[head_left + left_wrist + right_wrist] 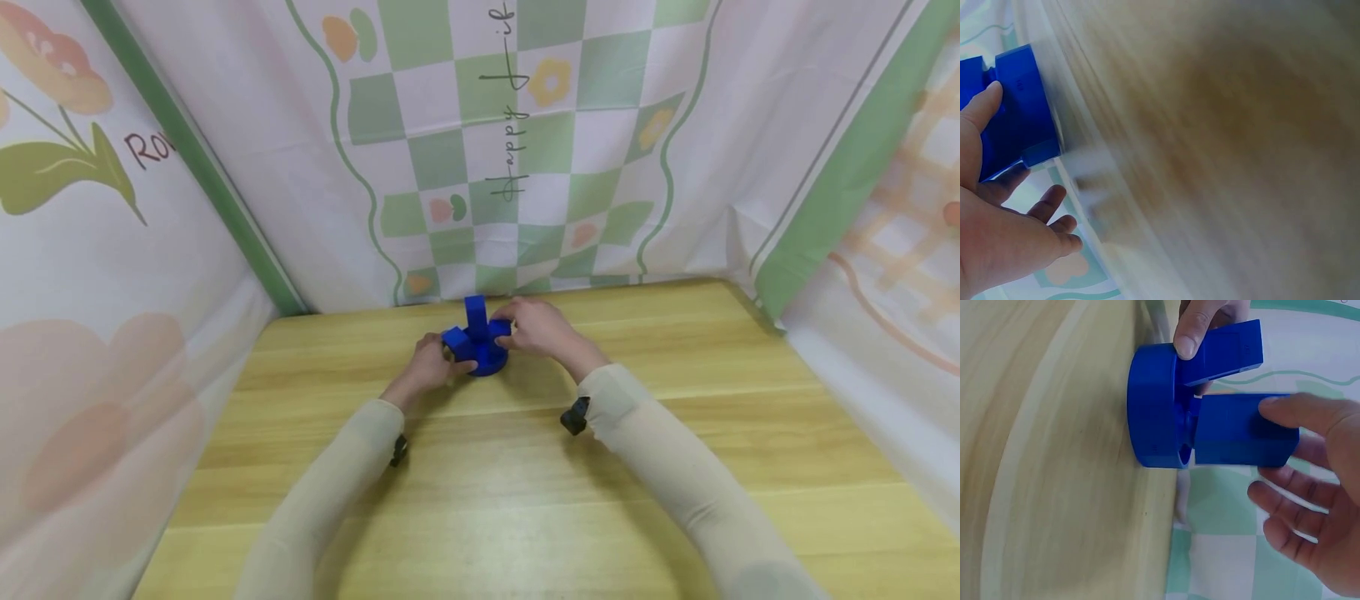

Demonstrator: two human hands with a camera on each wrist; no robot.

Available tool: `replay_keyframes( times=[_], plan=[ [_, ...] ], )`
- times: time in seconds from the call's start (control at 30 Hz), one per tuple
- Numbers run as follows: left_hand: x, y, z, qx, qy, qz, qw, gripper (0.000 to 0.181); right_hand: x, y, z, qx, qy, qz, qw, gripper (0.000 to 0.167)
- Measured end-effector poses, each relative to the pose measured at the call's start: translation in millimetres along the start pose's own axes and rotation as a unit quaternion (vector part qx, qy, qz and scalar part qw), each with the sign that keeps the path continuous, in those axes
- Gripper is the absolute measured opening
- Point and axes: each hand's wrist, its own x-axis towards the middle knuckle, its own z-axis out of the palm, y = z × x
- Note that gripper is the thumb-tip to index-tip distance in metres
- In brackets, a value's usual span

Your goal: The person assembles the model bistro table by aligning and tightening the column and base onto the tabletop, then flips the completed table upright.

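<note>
Fingers [1288,411] are pinched: left hand [431,364] on base's [490,367] 10 o'clock block [455,340], right hand [542,327] on 2 o'clock block [1232,430]; 12 o'clock block [476,315] seems set, others unfinished.

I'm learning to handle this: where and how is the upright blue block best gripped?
Probably pinch the upright blue block near its top, coming from above: it stands straight-sided, its top untouched, while the left hand and right hand occupy either side.
</note>
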Motion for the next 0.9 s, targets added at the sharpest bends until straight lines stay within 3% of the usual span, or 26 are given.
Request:
replay_keyframes(
  times=[0.33,0.47,0.63,0.73,0.9],
  plan=[
    [1.5,-1.6,0.0,-0.003,-0.001,0.000,1.0000,0.079,7.4,-2,2,-0.049,0.003,0.019,0.9986,0.049],
    [2.4,-2.5,0.0,0.001,0.001,0.002,1.0000,0.079,7.4,1,4,-0.045,0.001,-0.016,0.9989,0.053],
    [2.4,-2.1,-0.7,0.008,0.003,0.004,1.0000,0.079,4.8,7,-4,-0.020,-0.033,-0.066,0.9971,0.056],
    [2.5,-1.9,-0.8,0.007,0.005,0.007,0.9999,0.077,5.6,7,-4,-0.008,-0.031,-0.046,0.9984,0.051],
    [2.7,-2.6,0.0,0.005,0.007,0.010,0.9999,0.073,9.7,5,5,-0.023,0.004,0.008,0.9997,0.046]
  ],
)
